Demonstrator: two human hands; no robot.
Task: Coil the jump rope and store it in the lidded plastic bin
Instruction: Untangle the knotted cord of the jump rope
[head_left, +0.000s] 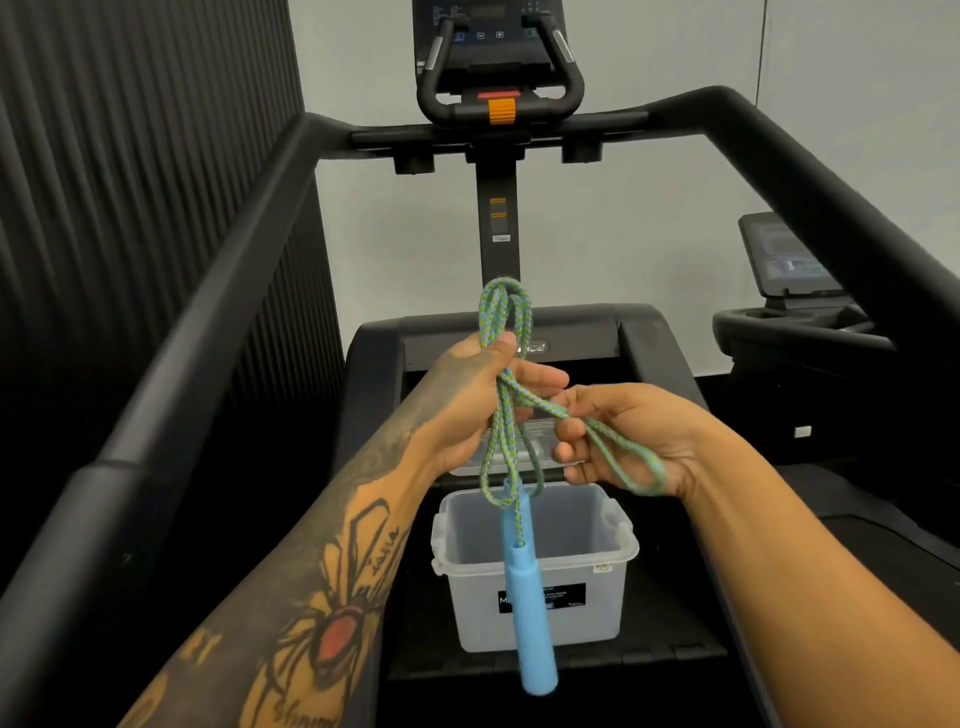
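Directly above the open translucent plastic bin (535, 566), which sits on the black treadmill deck (670, 618), both hands work a braided green-and-blue jump rope (501, 415). Holding it over the bin probably means the finished coil can simply be lowered in. The bin's clear lid (524, 447) lies just behind the bin, partly hidden by the hands.

The left hand (475, 400) is clenched around the gathered loops, thumb pressing them against the fingers; one bight sticks up above the fist and others hang below it toward the bin. A light blue cylindrical plastic handle (524, 597) dangles from these strands in front of the bin's near wall. The right hand (618, 441), to the right of the bin's lid, is half curled, grasping a loop of rope that runs across its palm, seemingly ready to lay another turn. The second handle is not visible.
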